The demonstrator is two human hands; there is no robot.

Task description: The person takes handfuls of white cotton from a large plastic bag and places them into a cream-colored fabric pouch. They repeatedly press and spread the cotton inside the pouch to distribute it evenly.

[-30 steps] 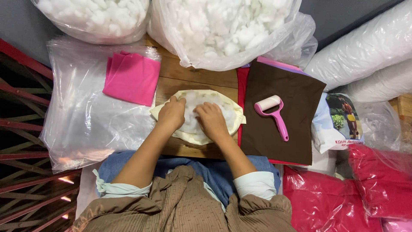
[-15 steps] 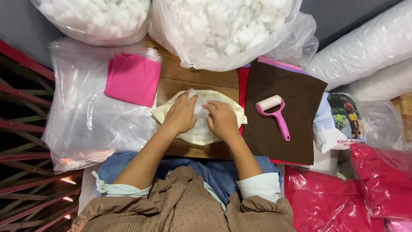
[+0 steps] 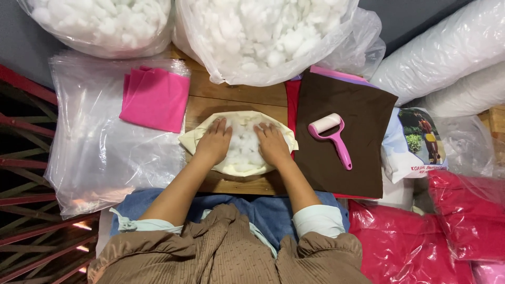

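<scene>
A cream fabric cover (image 3: 239, 163) lies on the wooden board (image 3: 236, 97) in front of me, open on top with white stuffing (image 3: 243, 147) showing inside. My left hand (image 3: 213, 143) rests flat on its left part, fingers spread. On the right part lies my right hand (image 3: 273, 144), palm down beside the stuffing. Neither hand grips anything.
Two big clear bags of white stuffing (image 3: 263, 37) stand at the board's far edge. A pink folded cloth (image 3: 155, 97) lies on a stack of clear plastic bags (image 3: 100, 152) to the left. A pink lint roller (image 3: 331, 137) sits on brown fabric (image 3: 352, 152) to the right. Red packed items (image 3: 447, 231) lie lower right.
Both hands have slid apart on the cream cover, and the white stuffing between them now shows.
</scene>
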